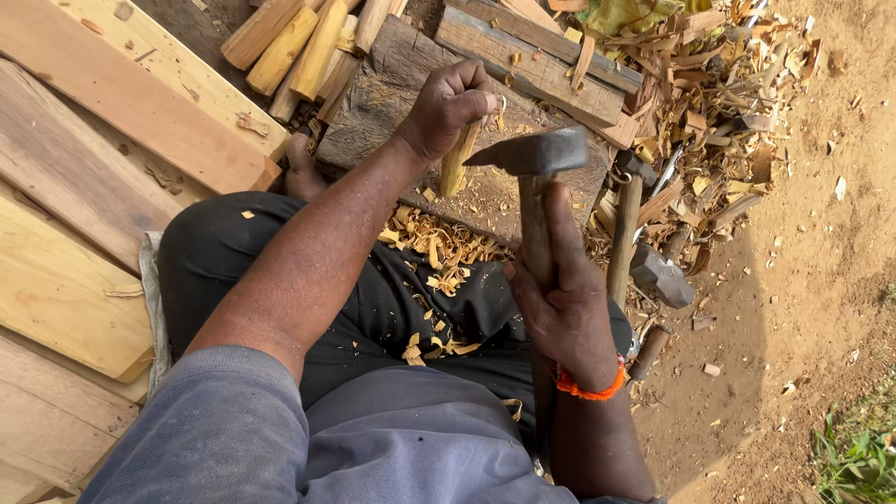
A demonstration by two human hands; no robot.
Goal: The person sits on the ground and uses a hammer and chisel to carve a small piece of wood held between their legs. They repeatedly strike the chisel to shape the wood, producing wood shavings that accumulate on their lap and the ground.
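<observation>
nearest, right hand (560, 294) in a closed grip round the wooden handle of one adze (537, 154), metal head raised just above the chopping block (392, 103). curled shavings (443, 247) strewn over the lap between. farther, left hand (448, 107) in a closed grip on one pale peg (457, 159), upright on the block. beyond, several cut sticks (299, 47); two other hammers (658, 275) lying right.

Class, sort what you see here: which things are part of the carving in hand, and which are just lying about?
In use:
left hand holding the peg
right hand holding the adze
chopping block

Lying about:
planks
stack of sticks
hammer
shavings
</observation>
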